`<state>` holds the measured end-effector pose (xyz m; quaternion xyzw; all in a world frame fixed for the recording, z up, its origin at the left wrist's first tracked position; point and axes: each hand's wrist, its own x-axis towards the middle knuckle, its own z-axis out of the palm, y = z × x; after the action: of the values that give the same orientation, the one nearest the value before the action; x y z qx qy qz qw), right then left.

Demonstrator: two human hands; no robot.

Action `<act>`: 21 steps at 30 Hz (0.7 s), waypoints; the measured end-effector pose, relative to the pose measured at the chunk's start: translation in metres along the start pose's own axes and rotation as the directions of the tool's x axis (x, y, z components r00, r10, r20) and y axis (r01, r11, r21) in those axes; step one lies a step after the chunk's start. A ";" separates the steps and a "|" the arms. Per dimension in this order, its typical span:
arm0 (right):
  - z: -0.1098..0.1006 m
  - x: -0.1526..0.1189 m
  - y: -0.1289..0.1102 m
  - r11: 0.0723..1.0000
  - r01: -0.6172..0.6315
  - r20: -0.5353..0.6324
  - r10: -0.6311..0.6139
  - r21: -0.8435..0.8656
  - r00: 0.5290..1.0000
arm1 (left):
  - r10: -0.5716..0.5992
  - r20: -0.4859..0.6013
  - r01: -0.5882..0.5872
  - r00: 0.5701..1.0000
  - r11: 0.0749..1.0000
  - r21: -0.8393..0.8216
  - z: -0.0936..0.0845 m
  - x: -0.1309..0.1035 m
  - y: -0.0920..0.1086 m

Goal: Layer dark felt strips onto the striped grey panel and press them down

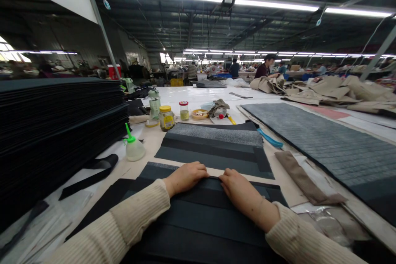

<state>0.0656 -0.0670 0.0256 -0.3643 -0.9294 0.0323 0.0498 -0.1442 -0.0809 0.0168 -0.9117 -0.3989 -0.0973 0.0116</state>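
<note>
A dark blue-grey fabric panel [198, 218] with black bands lies in front of me on the table. My left hand [188, 176] has its fingers closed at the panel's far edge. A short gap to the right, my right hand [235, 187] pinches the same edge with thumb and fingers. The undersides of the fingertips are hidden. Just beyond the hands lies a second panel [213, 148] with a speckled grey strip along its far side.
A tall stack of dark fabric [62, 132] stands at the left, beside a squeeze bottle [135, 150]. A yellow-lidded jar [166, 119], a red-lidded jar [184, 111] and a shallow dish [200, 114] stand behind. A long grey panel [309, 144] and a brown strip [306, 177] lie right.
</note>
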 end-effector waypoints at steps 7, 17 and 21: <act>0.010 0.014 -0.020 0.999 0.041 -0.014 -0.041 -0.030 0.999 | 0.081 0.056 -0.086 0.995 0.993 0.085 -0.006 -0.004 -0.005; 0.003 0.036 -0.043 0.998 0.069 0.017 -0.069 0.015 0.997 | -0.039 -0.004 0.039 0.999 0.997 0.063 -0.007 -0.037 -0.019; 0.012 0.044 -0.052 0.995 0.095 -0.005 -0.095 -0.019 0.995 | 0.020 0.022 -0.022 1.000 0.996 0.090 -0.010 -0.037 -0.022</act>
<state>-0.0033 -0.0754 0.0215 -0.3203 -0.9457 0.0202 0.0508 -0.1869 -0.0938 0.0179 -0.9154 -0.3933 -0.0694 0.0496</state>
